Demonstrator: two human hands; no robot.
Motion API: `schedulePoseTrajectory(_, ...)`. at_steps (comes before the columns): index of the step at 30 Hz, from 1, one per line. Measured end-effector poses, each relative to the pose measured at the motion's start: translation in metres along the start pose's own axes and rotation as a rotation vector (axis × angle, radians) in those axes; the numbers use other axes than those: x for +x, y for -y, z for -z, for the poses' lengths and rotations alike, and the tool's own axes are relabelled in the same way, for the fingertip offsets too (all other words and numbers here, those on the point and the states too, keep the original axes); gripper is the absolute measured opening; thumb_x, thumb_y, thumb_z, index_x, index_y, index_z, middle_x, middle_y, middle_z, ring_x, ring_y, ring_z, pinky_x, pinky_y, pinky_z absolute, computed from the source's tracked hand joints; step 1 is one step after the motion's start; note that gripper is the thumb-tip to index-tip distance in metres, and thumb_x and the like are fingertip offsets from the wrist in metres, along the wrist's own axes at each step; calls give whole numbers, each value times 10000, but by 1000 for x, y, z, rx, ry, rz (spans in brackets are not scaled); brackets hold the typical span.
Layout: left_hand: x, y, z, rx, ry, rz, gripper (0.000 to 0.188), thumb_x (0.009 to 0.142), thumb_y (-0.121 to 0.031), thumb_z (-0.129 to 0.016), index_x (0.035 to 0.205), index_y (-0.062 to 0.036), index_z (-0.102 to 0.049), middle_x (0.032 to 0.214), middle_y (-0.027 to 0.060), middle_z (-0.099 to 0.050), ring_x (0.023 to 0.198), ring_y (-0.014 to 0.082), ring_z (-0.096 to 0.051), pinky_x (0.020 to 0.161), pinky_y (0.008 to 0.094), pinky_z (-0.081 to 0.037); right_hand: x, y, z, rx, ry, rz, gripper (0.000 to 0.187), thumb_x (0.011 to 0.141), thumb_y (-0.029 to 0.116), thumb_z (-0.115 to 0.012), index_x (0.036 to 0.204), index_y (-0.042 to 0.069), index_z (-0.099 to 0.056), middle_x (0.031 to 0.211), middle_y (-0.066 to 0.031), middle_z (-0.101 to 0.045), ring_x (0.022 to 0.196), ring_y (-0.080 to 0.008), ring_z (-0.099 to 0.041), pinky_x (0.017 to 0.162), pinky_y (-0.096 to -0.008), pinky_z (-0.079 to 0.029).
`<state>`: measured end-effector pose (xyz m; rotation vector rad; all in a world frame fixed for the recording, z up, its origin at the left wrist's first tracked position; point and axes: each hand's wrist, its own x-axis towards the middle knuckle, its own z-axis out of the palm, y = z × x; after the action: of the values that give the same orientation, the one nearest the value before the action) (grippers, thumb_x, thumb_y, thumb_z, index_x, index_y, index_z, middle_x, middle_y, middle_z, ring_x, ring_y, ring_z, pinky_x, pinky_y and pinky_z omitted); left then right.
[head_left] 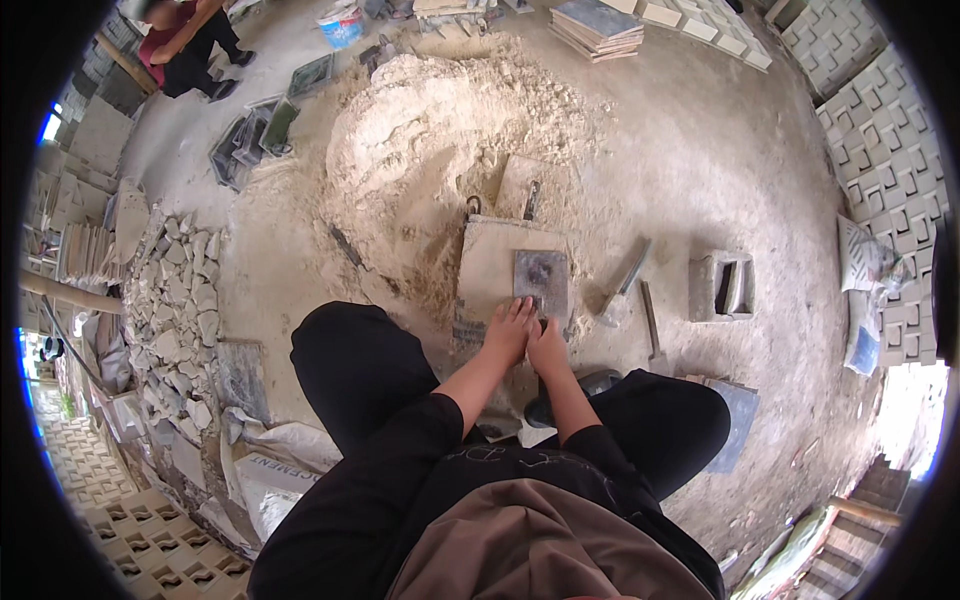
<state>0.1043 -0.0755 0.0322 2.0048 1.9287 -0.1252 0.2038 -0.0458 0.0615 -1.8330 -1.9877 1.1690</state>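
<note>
A dark grey, dusty rectangular plate (pixel 541 272) lies on a larger pale board (pixel 486 262) in front of me. My left hand (pixel 507 328) rests at the plate's near left corner, fingers stretched forward and lying flat. Right beside it, my right hand (pixel 546 352) is closed at the plate's near edge. A small dark bit shows at its fingertips, but what it grips is too hidden to name. To the right on the floor lie a tool with a long metal blade (pixel 636 266) and a thin-handled tool (pixel 652 322).
Beyond the board rises a heap of pale sand-like powder (pixel 420 115). A hollow concrete block (pixel 706 288) stands at right. Broken rubble (pixel 170 310) and a white sack (pixel 280 455) lie at left. Far left, another person (pixel 190 45) sits near dark moulds (pixel 250 140).
</note>
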Motion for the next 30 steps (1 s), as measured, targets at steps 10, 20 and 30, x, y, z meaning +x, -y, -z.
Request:
schedulePoseTrajectory(10, 16, 8, -1, -14, -50, -16, 540, 851, -211, -393, 1349, -43, -267, 1446, 115, -151, 1331, 268, -170, 1049, 463, -195, 9, 14, 3, 21, -38, -24, 435, 876, 357, -414, 1086, -24, -411, 899, -340, -551, 877, -499, -518, 764, -518, -415)
schedulePoseTrajectory(20, 48, 20, 10, -18, -147, -27, 513, 847, -184, -396, 1334, -52, -301, 1428, 109, -209, 1316, 263, -215, 1035, 467, -224, 46, 23, 8, 34, -80, -22, 449, 875, 372, -422, 1077, -30, -426, 938, -328, -547, 893, -484, -523, 751, -502, -431)
schedulePoseTrajectory(30, 92, 40, 42, -40, -112, 27, 502, 846, -156, -407, 1333, -73, -315, 1434, 83, -219, 1313, 234, -231, 1047, 458, -198, 103, 53, 23, 44, 14, -116, 436, 878, 387, -418, 1093, 8, -440, 912, -270, -579, 688, -374, -607, 540, -413, -501)
